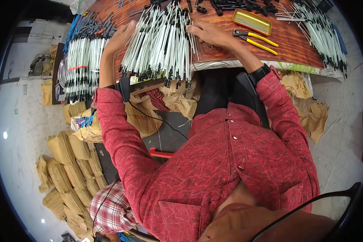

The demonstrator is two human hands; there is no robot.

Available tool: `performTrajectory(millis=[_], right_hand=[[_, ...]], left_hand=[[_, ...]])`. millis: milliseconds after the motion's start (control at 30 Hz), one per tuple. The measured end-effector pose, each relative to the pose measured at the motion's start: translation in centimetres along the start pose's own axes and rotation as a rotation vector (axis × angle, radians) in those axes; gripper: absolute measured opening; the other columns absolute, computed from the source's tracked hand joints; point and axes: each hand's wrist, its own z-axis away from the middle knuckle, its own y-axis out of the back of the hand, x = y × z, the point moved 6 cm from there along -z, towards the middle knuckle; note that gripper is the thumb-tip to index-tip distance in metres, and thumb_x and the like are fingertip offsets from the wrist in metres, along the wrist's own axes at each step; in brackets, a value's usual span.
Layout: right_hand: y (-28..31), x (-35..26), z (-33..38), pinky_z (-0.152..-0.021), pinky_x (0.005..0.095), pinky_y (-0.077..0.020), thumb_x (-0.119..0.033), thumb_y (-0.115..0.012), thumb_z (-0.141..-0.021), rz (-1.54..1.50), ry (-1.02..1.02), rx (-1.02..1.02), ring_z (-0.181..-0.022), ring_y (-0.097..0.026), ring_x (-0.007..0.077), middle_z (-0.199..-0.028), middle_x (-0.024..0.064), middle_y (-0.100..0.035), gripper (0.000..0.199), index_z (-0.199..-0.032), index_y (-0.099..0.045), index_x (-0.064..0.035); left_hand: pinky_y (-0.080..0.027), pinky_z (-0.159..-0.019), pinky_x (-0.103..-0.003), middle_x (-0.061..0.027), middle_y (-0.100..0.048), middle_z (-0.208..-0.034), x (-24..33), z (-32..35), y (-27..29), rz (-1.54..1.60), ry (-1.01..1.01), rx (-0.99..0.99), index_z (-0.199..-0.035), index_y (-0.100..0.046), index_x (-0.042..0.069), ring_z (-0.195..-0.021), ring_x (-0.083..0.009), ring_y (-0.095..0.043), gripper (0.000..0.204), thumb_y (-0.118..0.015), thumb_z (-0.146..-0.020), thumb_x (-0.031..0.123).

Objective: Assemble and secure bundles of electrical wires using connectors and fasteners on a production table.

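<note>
A thick bundle of thin white rods with black tips lies fanned out on the wooden table, its near ends sticking out past the front edge. My left hand lies along the bundle's left side, fingers stretched forward and partly hidden by the rods. On the other side, my right hand rests on the table with its fingers extended, the fingertips touching the rods at the bundle's right edge. Neither hand is wrapped around anything. To the right of my right hand lie yellow-handled pliers.
A yellow oblong tin sits behind the pliers, near loose black parts. More rods lie at the table's far right and in a banded stack at left. Brown paper packages are piled on the floor; a checked-cloth figure is close by.
</note>
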Motion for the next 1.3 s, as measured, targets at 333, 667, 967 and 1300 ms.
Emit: performTrajectory(millis=[333, 667, 967, 1300], right_hand=[[2.4, -3.2, 2.1, -0.067, 0.0464, -0.0481, -0.039, -0.045, -0.098, -0.164, 0.393, 0.182, -0.070, -0.060, 0.0320, -0.075, 0.0184, -0.060, 0.042, -0.084, -0.061, -0.0021], [10.6, 1.0, 19.4, -0.074, 0.0311, -0.0564, -0.025, -0.052, -0.101, -0.543, 0.040, -0.037, -0.082, -0.070, 0.0172, -0.095, 0.0084, -0.072, 0.033, -0.115, -0.063, 0.0029], [36.4, 9.4, 36.7, -0.064, 0.0272, -0.0553, -0.019, -0.059, -0.092, -0.386, -0.258, 1.017, -0.069, -0.068, 0.0123, -0.093, 0.0059, -0.072, 0.025, -0.106, -0.069, -0.0006], [56.0, 11.8, 46.8, -0.073, 0.0318, -0.0551, -0.020, -0.056, -0.089, 0.079, -0.339, 1.762, -0.076, -0.072, 0.0181, -0.102, 0.0096, -0.072, 0.034, -0.119, -0.065, -0.0050]], left_hand=[[-0.038, -0.108, -0.041, -0.0197, -0.057, -0.135, 11.2, 7.7, -1.7, -0.346, -0.558, 0.456, -0.132, -0.057, -0.002, -0.126, -0.0342, -0.053, 0.038, -0.060, -0.096, 0.012], [-0.054, -0.081, -0.039, -0.0176, -0.071, -0.098, 18.8, 17.2, -17.2, -0.078, -0.824, -0.085, -0.104, -0.071, 0.001, -0.088, -0.0360, -0.068, 0.025, -0.067, -0.080, -0.002], [-0.055, -0.075, -0.037, -0.0158, -0.071, -0.094, 16.7, 14.8, -26.2, -0.056, -0.717, -0.341, -0.103, -0.072, 0.002, -0.084, -0.0333, -0.069, 0.018, -0.068, -0.085, 0.002], [-0.055, -0.077, -0.037, -0.0183, -0.071, -0.094, 21.2, 14.8, -27.3, -0.085, -0.644, -0.394, -0.103, -0.072, 0.000, -0.086, -0.0334, -0.069, 0.017, -0.068, -0.087, 0.005]])
